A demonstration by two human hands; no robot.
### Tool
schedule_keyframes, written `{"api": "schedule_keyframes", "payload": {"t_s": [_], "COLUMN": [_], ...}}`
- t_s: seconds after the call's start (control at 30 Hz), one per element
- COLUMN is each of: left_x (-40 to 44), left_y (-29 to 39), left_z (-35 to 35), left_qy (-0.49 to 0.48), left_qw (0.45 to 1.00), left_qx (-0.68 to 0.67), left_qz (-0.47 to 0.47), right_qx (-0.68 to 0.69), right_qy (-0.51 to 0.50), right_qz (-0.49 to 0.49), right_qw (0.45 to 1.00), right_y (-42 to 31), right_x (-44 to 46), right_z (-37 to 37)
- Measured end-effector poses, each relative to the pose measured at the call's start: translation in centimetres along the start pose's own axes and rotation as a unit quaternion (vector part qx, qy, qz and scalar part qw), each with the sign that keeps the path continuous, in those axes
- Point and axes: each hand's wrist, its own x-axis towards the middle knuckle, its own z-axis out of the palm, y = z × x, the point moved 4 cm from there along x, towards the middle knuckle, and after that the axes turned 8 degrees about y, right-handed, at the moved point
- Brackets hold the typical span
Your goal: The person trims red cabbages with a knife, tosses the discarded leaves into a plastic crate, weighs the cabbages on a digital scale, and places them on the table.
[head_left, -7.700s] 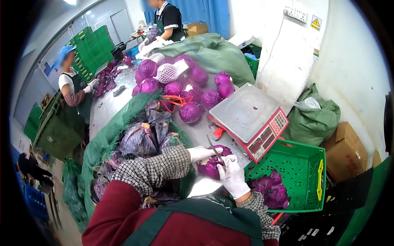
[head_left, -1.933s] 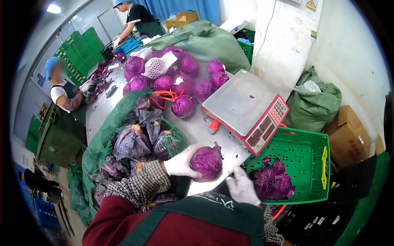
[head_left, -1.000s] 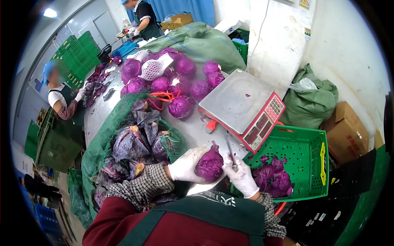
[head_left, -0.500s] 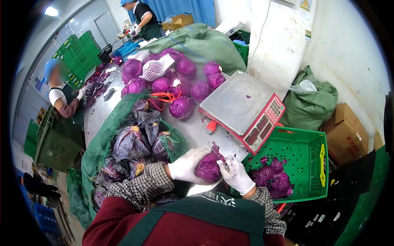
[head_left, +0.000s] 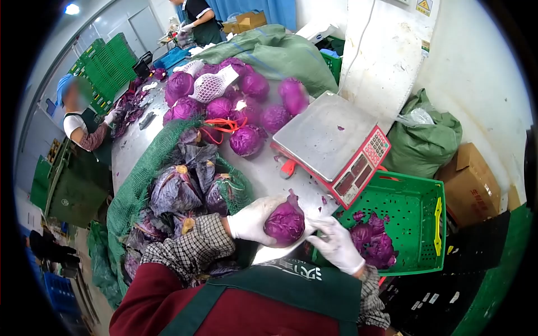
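Observation:
My gloved left hand is wrapped round a red cabbage from its left side, above the table's near edge. A leaf tip stands up from the cabbage's top. Just right of the cabbage is my gloved right hand, its fingers stretched out and apart with nothing visible in them. Beside my left forearm, a green mesh sack contains several dull, unpeeled red cabbages. Torn purple leaves lie in a green crate to the right of my right hand.
A red-framed weighing scale stands on the metal table, with several shiny red cabbages beyond it. A large green sack lies behind them. Two co-workers handle produce, one at left, one at the back. Small purple scraps lie near the crate.
My right hand has come away from the cabbage's top, moving down and right, and its fingers have opened. The cabbage has turned in my left hand. One shiny cabbage near the scale appears shifted and blurred.

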Motion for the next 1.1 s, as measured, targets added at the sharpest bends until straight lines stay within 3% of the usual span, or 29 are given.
{"api": "schedule_keyframes", "payload": {"t_s": [0.03, 0.1, 0.2, 0.33, 0.53, 0.63, 0.77, 0.87, 0.97, 1.0, 1.03, 1.1], "left_x": [0.2, 0.5, 0.5, 0.6, 0.4, 0.3, 0.4, 0.3, -0.5, -0.8, -1.0, -1.2], "left_y": [0.7, 1.5, 1.6, 1.3, 0.4, -0.2, -0.4, -1.4, -1.8, -2.3, -2.7, -3.1], "left_z": [0.1, 0.0, -0.1, 0.2, 0.1, 0.0, -0.1, 0.0, -0.9, -0.9, -0.9, -0.7], "left_qy": [-0.003, -0.008, -0.005, -0.017, -0.019, -0.028, -0.035, -0.025, -0.051, -0.045, -0.026, 0.012], "left_qw": [1.0, 1.0, 0.999, 0.999, 0.999, 0.999, 0.999, 0.999, 0.992, 0.99, 0.992, 0.995], "left_qx": [0.007, 0.027, 0.037, 0.035, 0.003, -0.012, -0.021, -0.022, -0.096, -0.109, -0.101, -0.087], "left_qz": [0.003, 0.012, 0.03, 0.029, 0.026, 0.022, 0.027, 0.03, -0.064, -0.074, -0.064, -0.041], "right_qx": [-0.08, -0.071, -0.048, -0.064, 0.104, 0.097, 0.131, 0.099, 0.103, 0.166, 0.228, 0.161], "right_qy": [-0.026, -0.053, -0.117, -0.113, -0.092, -0.066, -0.029, 0.024, 0.136, 0.169, 0.2, 0.187], "right_qz": [-0.079, -0.15, -0.089, -0.144, -0.025, 0.016, 0.037, -0.02, 0.034, 0.098, 0.162, 0.206], "right_qw": [0.993, 0.985, 0.988, 0.981, 0.99, 0.993, 0.99, 0.995, 0.985, 0.967, 0.939, 0.947], "right_y": [-2.0, -0.2, 0.5, 0.5, 2.2, 2.1, 1.9, 3.0, 1.3, 0.8, 0.7, 1.0], "right_x": [1.3, 2.3, 3.0, 3.3, 3.2, 3.3, 3.0, 3.1, 2.5, 1.9, 1.3, -0.3], "right_z": [0.9, 2.8, 2.9, 2.9, 3.9, 4.0, 4.2, 4.9, 1.4, -0.3, -2.2, -5.8]}}
